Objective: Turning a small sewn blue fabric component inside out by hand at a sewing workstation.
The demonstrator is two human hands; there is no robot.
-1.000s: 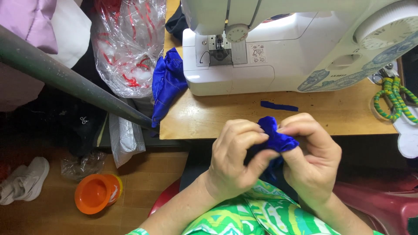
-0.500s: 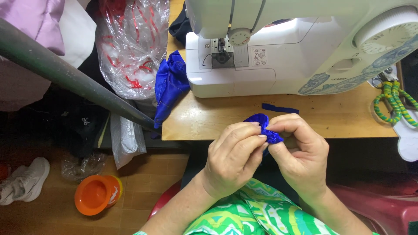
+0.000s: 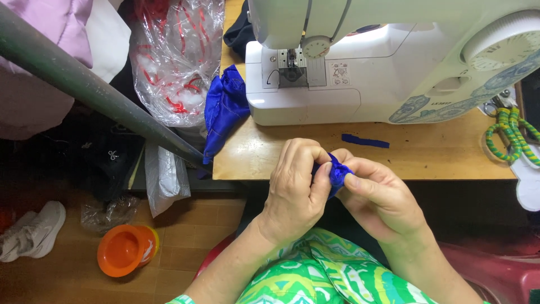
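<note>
My left hand [image 3: 295, 183] and my right hand [image 3: 377, 194] meet just in front of the table's edge, both pinching a small piece of blue fabric [image 3: 338, 171]. Most of the piece is hidden between the fingers. Behind the hands a white sewing machine [image 3: 394, 67] stands on the wooden table [image 3: 253, 152]. A short blue fabric strip [image 3: 364, 141] lies on the table beside the machine's base. A larger bunch of blue cloth [image 3: 224, 110] hangs over the table's left edge.
A clear plastic bag with red pieces [image 3: 177, 56] sits left of the machine. A grey pole [image 3: 95, 93] slants across the left. An orange bowl [image 3: 125, 249] and a white shoe [image 3: 31, 229] lie on the floor. Green-yellow cords [image 3: 509, 138] rest at the table's right.
The blue fabric has been gathered tighter between my fingers, so less of it shows. My hands have moved slightly closer together and toward the table edge.
</note>
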